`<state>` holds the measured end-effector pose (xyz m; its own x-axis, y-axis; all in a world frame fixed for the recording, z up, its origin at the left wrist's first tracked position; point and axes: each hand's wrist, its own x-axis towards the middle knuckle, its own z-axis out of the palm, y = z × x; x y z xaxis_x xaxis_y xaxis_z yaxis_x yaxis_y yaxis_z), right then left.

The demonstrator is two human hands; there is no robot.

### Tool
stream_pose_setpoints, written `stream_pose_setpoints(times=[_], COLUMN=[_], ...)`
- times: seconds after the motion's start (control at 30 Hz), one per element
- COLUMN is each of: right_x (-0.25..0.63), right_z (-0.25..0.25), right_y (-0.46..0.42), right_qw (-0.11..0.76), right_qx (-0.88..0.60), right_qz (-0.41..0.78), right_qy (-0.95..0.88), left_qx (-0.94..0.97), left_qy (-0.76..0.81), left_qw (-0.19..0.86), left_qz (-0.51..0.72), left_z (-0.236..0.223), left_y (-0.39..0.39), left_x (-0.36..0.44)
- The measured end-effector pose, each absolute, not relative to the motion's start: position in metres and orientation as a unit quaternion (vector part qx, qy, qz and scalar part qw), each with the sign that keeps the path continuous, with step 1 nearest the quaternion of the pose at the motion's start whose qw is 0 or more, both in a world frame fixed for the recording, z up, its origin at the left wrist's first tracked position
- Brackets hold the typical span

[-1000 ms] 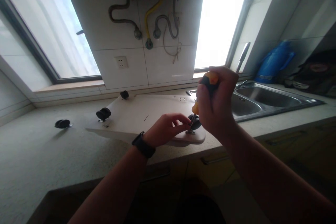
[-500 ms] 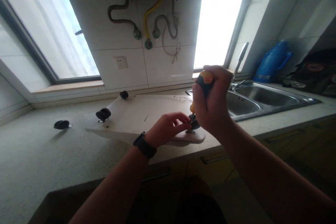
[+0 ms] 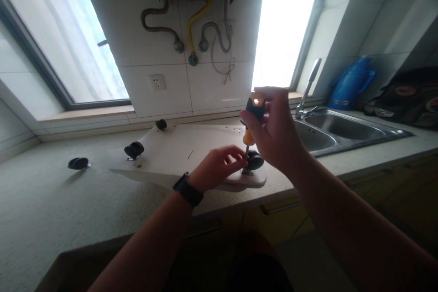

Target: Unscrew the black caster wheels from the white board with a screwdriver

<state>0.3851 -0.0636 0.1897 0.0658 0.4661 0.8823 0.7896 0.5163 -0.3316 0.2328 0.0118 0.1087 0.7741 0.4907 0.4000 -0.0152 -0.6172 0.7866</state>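
Observation:
A white board (image 3: pixel 191 148) lies flat on the counter with black caster wheels fixed to it. My right hand (image 3: pixel 273 134) is closed round a screwdriver (image 3: pixel 252 112) with a yellow and black handle, held upright, its tip down at the base of the nearest caster wheel (image 3: pixel 255 162). My left hand (image 3: pixel 217 166), with a black watch at the wrist, rests on the board beside that wheel, its fingertips pinched together near the screwdriver's tip. What they pinch is too small to see.
Two more casters (image 3: pixel 134 149) (image 3: pixel 160 124) stand on the board, and a loose one (image 3: pixel 78 163) lies on the counter (image 3: pixel 51 200) to the left. A steel sink (image 3: pixel 342 130) with a tap sits at the right, a blue jug (image 3: pixel 351 83) behind it.
My right hand with the screwdriver has shifted a little to the left, uncovering the near caster. The left hand has stayed in place.

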Motion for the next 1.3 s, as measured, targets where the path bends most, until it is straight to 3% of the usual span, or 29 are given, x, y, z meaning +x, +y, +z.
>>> stream_pose_setpoints(times=[0.27, 0.73, 0.97, 1.17, 1.3], right_x=[0.388, 0.397, 0.403, 0.389, 0.386], right_z=[0.234, 0.265, 0.275, 0.272, 0.271], right_y=[-0.074, -0.09, -0.095, -0.09, -0.084], right_qw=[0.527, 0.43, 0.367, 0.249, 0.277], right_qx=[-0.543, -0.607, -0.593, -0.68, -0.698], right_qz=[0.021, 0.011, 0.06, -0.083, -0.121], right_qy=[-0.653, -0.668, -0.715, -0.684, -0.649], left_qx=[0.824, 0.836, 0.839, 0.848, 0.851], left_qy=[0.107, 0.143, 0.154, 0.184, 0.191], left_qw=[0.451, 0.409, 0.389, 0.353, 0.343], left_qz=[0.324, 0.338, 0.347, 0.349, 0.348], left_z=[0.108, 0.114, 0.115, 0.118, 0.118], left_y=[0.018, 0.013, 0.012, 0.006, 0.006], left_x=[0.23, 0.234, 0.235, 0.235, 0.236])
